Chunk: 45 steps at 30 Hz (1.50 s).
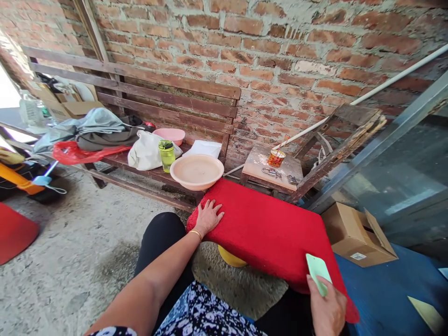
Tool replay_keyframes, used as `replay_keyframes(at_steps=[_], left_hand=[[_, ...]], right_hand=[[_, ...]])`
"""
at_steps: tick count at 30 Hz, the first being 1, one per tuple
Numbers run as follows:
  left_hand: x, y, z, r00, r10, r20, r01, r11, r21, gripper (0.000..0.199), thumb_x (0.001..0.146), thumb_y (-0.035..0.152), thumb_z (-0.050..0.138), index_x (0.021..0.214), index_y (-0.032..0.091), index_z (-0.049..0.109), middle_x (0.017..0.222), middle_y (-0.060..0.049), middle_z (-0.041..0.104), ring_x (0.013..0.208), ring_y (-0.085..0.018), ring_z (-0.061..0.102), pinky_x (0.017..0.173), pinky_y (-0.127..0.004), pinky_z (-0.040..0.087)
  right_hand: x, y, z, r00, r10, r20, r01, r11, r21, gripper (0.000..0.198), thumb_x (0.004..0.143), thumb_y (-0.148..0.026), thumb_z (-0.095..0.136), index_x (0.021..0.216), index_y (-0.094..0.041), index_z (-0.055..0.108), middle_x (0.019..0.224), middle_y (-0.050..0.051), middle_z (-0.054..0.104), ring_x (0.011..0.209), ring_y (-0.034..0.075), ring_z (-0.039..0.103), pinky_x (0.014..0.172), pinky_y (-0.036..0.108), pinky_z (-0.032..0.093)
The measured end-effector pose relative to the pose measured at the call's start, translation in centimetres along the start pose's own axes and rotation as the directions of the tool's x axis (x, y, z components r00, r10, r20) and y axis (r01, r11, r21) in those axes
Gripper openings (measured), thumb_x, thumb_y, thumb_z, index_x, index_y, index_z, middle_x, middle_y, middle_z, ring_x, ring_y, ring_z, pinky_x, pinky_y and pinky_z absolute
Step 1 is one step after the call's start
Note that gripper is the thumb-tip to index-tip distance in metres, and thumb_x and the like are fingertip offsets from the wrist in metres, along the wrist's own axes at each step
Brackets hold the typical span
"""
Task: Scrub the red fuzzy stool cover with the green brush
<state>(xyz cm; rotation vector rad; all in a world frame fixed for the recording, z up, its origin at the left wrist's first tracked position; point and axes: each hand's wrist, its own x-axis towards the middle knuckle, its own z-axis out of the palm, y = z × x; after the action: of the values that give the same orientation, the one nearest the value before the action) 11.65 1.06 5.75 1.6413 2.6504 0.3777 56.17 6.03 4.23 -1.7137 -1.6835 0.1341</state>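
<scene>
A red cloth (266, 224) covers a low, long board or table in front of my knees. My left hand (209, 217) lies flat on the cloth near its left end, fingers spread, a bangle at the wrist. Over the right end, my right hand (327, 308) grips a pale green flat plastic scraper (318, 270) with a small hole in its top corner. Its lower edge is hidden by my fingers. Just beyond my left hand, a shallow beige basin (197, 171) rests at the end of the wooden bench, close to the cloth's far left corner.
The slatted bench (168, 91) holds a green-lidded bottle (167, 156), a white bag (144, 151), a pink basin (170, 135) and clothes (101, 128). A wooden chair (255, 163) bears a patterned paper cup (276, 158). A cardboard box (353, 233) stands at right.
</scene>
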Motion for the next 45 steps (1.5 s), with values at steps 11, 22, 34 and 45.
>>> replay_keyframes(at_steps=[11, 22, 34, 45], left_hand=[[0.0, -0.2, 0.4, 0.999, 0.013, -0.037, -0.012, 0.999, 0.03, 0.047, 0.096, 0.051, 0.042, 0.136, 0.032, 0.058, 0.15, -0.009, 0.047, 0.14, -0.033, 0.035, 0.113, -0.061, 0.021], [0.1, -0.5, 0.9, 0.999, 0.03, -0.045, -0.028, 0.998, 0.054, 0.047, 0.097, 0.049, 0.042, 0.136, 0.029, 0.058, 0.15, -0.01, 0.047, 0.14, -0.033, 0.034, 0.111, -0.061, 0.024], [0.2, -0.7, 1.1, 0.999, 0.032, -0.042, -0.025, 0.99, 0.137, 0.046, 0.096, 0.047, 0.045, 0.138, 0.032, 0.056, 0.151, -0.009, 0.045, 0.141, -0.031, 0.034, 0.111, -0.058, 0.026], [0.2, -0.8, 1.1, 0.999, 0.03, -0.012, -0.028, 0.989, 0.147, 0.047, 0.097, 0.047, 0.041, 0.14, 0.032, 0.054, 0.153, -0.009, 0.044, 0.142, -0.032, 0.033, 0.11, -0.06, 0.024]], right_hand=[[-3.1, -12.2, 7.4, 0.88, -0.424, 0.215, 0.377, 0.898, 0.226, 0.049, 0.087, -0.068, 0.044, 0.099, -0.029, 0.071, 0.105, 0.008, 0.063, 0.099, 0.025, 0.06, 0.087, 0.039, 0.046], [3.0, -1.5, 0.9, 0.993, 0.113, -0.015, -0.114, 0.992, -0.058, 0.073, 0.08, -0.077, 0.031, 0.097, -0.017, 0.069, 0.082, 0.016, 0.06, 0.09, 0.037, 0.057, 0.074, 0.049, 0.048], [-3.8, -15.4, 8.5, 0.898, -0.326, 0.295, 0.302, 0.945, 0.127, 0.027, 0.081, -0.031, 0.071, 0.107, -0.03, 0.065, 0.107, 0.003, 0.061, 0.1, 0.022, 0.06, 0.089, 0.036, 0.044], [-1.4, -16.9, 7.5, 0.861, -0.308, 0.405, 0.314, 0.948, 0.053, 0.022, 0.079, -0.034, 0.072, 0.098, -0.025, 0.064, 0.102, 0.005, 0.059, 0.098, 0.024, 0.057, 0.089, 0.037, 0.042]])
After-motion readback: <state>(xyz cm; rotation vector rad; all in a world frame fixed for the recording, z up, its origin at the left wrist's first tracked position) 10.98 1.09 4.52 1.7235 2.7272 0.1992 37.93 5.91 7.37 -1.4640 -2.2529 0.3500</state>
